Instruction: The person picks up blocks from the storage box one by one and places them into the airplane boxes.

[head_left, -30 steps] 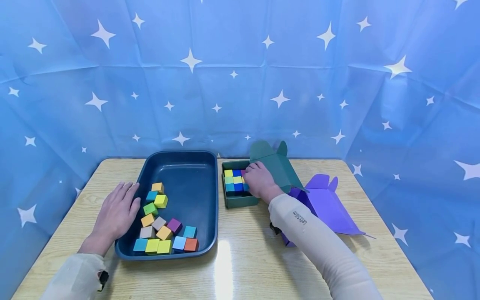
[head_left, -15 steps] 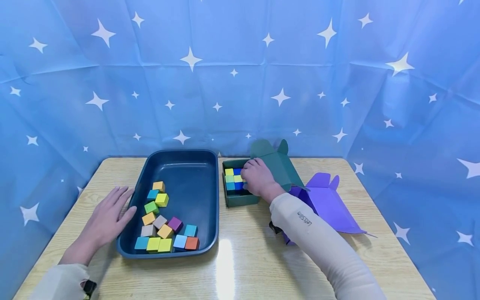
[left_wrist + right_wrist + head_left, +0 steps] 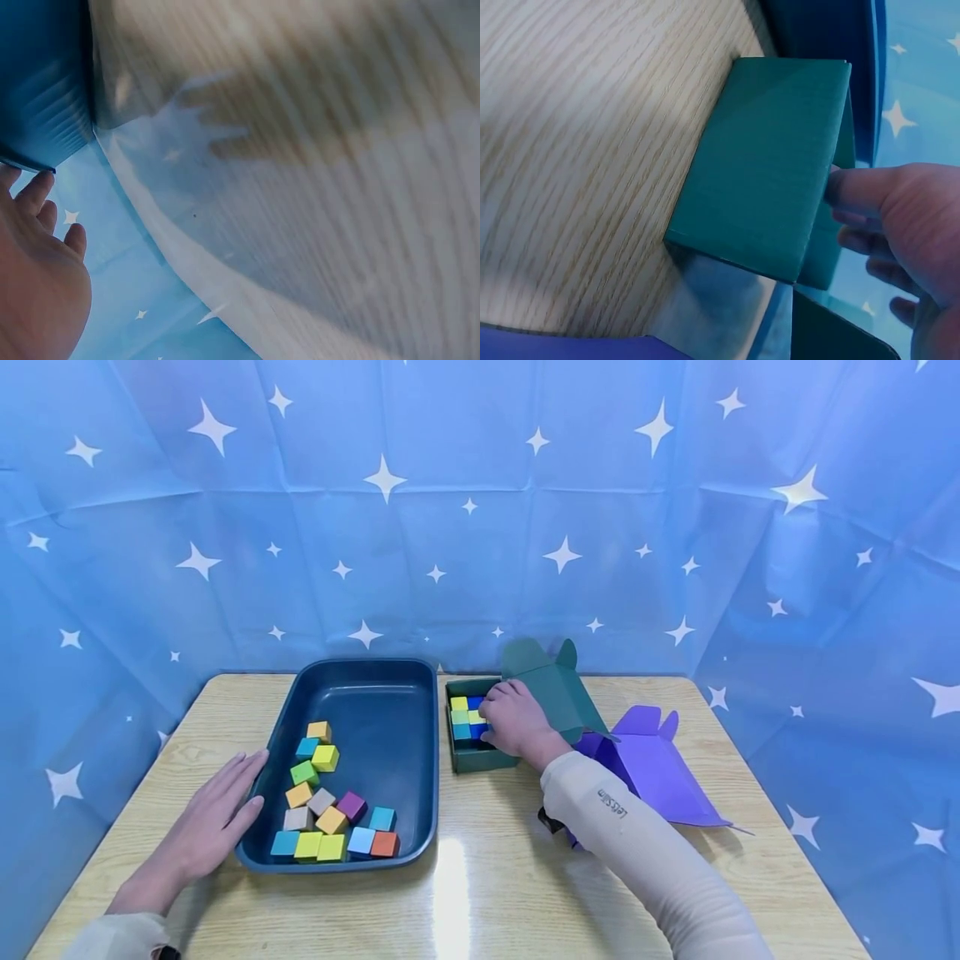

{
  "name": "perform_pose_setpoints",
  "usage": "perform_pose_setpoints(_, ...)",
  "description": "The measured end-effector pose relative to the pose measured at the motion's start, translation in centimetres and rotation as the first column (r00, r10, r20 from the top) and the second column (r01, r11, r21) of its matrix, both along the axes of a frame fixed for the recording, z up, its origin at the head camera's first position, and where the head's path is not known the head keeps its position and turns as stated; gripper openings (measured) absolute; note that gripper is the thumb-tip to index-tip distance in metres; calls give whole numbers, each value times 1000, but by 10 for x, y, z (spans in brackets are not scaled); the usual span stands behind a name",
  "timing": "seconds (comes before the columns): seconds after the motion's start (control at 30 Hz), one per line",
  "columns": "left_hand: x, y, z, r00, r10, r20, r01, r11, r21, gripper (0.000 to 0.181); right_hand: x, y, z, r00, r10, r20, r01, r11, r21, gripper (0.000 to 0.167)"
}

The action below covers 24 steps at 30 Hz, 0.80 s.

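starry blue cloth [image 3: 465, 593] behind wooden table [image 3: 517, 893]. left hand [image 3: 198, 831] straight-fingered, gripping nothing, at edge of tray [image 3: 375, 718]; bump could jostle loose blocks [image 3: 331, 820] inside. green box [image 3: 483, 762] holds packed blocks [image 3: 476, 717]; right hand [image 3: 516, 717] over it, fingertips hidden, cannot tell grip; tight packing could make one block lift others. right sleeve [image 3: 637, 835] crosses purple box [image 3: 667, 772], might drag it.
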<state>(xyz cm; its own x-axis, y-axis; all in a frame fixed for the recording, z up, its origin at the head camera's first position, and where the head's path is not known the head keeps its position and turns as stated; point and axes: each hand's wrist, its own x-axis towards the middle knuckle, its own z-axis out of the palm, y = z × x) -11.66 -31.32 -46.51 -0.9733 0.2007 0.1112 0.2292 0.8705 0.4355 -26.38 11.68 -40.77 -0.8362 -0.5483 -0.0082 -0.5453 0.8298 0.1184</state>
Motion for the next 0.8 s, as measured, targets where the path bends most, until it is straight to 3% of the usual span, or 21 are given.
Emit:
perform_pose_setpoints(0.33,-7,-1,-6,1000,-12,-11,13,998,63,61,9,-19,5,999,32,-40,-36,995,-92,36)
perform_pose_setpoints(0.53,-12,2,-9,998,-11,-56,15,998,64,59,21,-46,11,995,83,-64,-86,995,-48,35)
perform_pose_setpoints(0.8,-1,4,-7,1000,4,-25,-3,999,34,66,46,-80,11,984,178,23,-178,984,3,41)
